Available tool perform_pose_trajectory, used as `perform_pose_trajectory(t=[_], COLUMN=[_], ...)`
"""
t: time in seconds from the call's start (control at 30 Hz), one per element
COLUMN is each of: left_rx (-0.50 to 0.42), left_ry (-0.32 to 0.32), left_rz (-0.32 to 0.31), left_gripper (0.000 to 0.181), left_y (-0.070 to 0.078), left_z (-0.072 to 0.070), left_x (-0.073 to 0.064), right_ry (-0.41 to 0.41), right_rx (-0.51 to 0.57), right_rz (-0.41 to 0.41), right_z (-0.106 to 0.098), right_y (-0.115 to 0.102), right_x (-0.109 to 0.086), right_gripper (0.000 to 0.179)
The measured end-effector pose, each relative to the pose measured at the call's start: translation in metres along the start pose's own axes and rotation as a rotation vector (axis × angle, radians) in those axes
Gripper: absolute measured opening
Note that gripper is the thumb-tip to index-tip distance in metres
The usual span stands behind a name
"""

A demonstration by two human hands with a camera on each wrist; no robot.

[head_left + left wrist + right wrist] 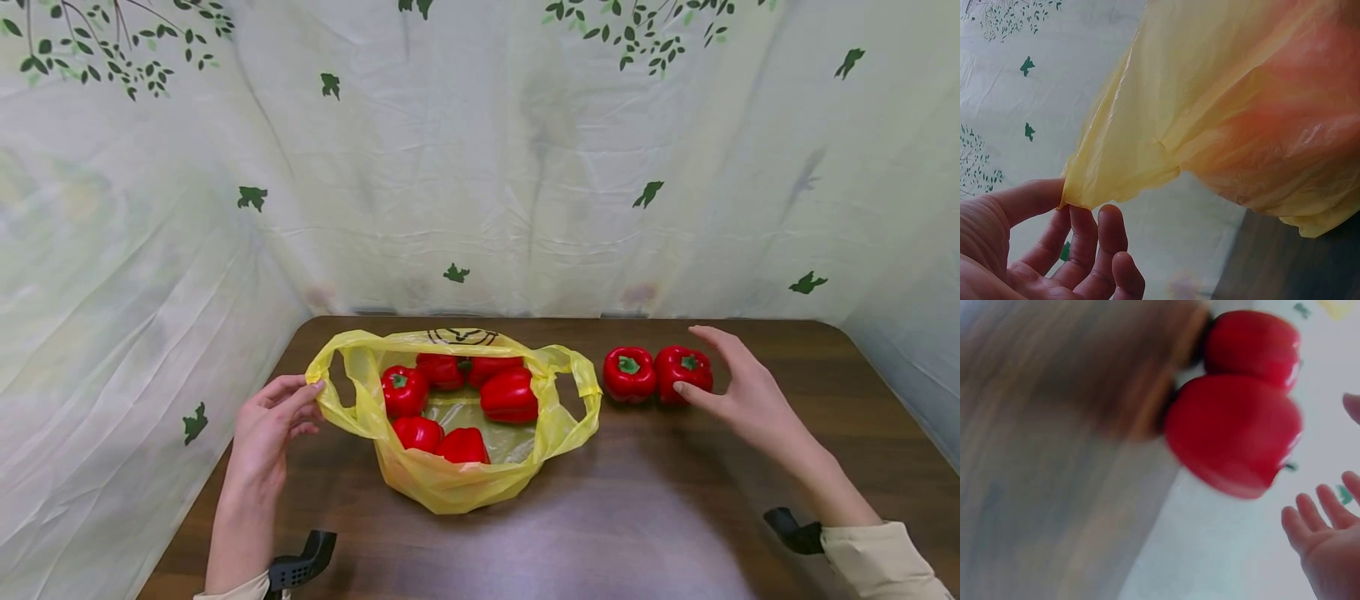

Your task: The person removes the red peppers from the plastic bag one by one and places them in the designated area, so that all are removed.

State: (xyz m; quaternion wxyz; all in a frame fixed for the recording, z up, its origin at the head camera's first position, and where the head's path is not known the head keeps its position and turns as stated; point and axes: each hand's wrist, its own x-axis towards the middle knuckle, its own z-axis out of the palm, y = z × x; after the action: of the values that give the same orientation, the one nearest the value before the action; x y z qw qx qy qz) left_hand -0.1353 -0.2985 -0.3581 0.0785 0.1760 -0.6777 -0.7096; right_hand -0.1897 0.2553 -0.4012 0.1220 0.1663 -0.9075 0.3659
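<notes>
A yellow plastic bag stands on the table with its mouth spread, and several red bell peppers lie inside. Its left handle loop is pinched between the thumb and fingers of my left hand; the left wrist view shows the thin plastic stretched from the fingertips. Right of the bag, two more red bell peppers sit side by side, the left one with its green stem up. My right hand reaches round the far side of the right pepper, thumb and fingers spread wide apart, holding nothing.
The brown wooden table has its back edge close to a pale curtain printed with leaves and birds. Black wrist mounts are on the left wrist and the right wrist. The bag's right handle stands near the left pepper.
</notes>
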Motion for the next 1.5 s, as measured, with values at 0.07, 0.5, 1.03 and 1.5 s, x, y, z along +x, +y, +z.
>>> perform_pose_trajectory(t=[0.07, 0.5, 1.03, 1.5], left_rx=[-0.001, 0.011, 0.022, 0.01], left_ry=[-0.001, 0.002, 0.002, 0.007], left_rz=[-0.001, 0.0, -0.009, -0.002], left_gripper=[0.017, 0.019, 0.02, 0.019], left_y=[0.0, 0.002, 0.001, 0.002], left_z=[0.0, 0.0, 0.0, 0.0], left_x=[0.0, 0.0, 0.0, -0.001], right_ry=[0.043, 0.057, -0.118, -0.291], right_rx=[-0.004, 0.041, 0.21, 0.165], right_rz=[-0.039, -0.26, -0.418, -0.379], right_z=[0.002, 0.032, 0.073, 0.116], right_y=[-0.01, -0.066, -0.116, -0.132], right_x=[0.001, 0.007, 0.018, 0.047], right_gripper=[0.077, 0.069, 0.058, 0.045])
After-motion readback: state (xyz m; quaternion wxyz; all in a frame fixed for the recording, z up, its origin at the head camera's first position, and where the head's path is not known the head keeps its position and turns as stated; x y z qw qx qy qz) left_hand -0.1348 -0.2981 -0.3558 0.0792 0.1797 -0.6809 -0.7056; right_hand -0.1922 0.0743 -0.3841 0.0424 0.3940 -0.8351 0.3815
